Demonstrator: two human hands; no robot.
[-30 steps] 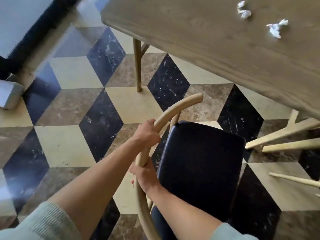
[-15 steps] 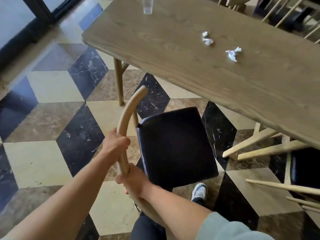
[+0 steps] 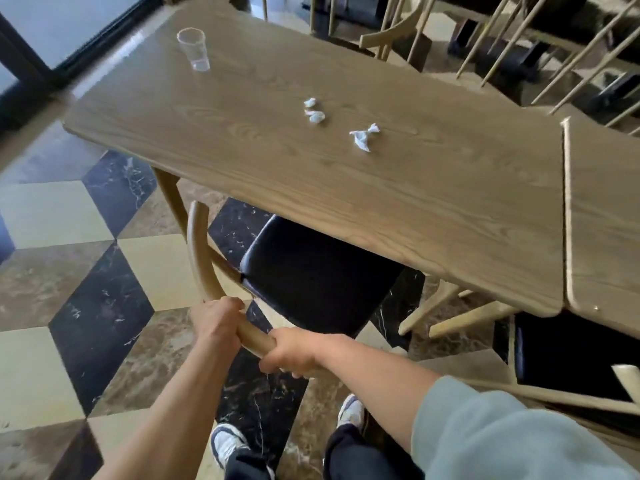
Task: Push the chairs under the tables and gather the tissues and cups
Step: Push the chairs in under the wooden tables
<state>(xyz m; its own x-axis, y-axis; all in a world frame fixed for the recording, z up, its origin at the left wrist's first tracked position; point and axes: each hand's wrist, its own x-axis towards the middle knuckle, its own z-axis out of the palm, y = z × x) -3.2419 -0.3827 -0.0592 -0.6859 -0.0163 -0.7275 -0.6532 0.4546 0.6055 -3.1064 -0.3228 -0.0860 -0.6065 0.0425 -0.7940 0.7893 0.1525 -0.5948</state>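
Note:
A wooden chair with a curved back rail and a black seat stands at the near edge of a long wooden table. The far part of the seat lies under the tabletop. My left hand and my right hand both grip the curved back rail, side by side. On the table lie three crumpled white tissues: two small ones close together and a larger one to their right. A clear plastic cup stands upright near the table's far left corner.
A second tabletop adjoins on the right. Another black-seated chair stands at the right, partly under the table. Several spindle-back chairs crowd the far side. The floor has a cube-pattern marble tiling. My shoes show below.
The chair has moved forward, its seat now partly under the tabletop. Both hands stay on the back rail. The view has risen, bringing in the cup and the far chairs.

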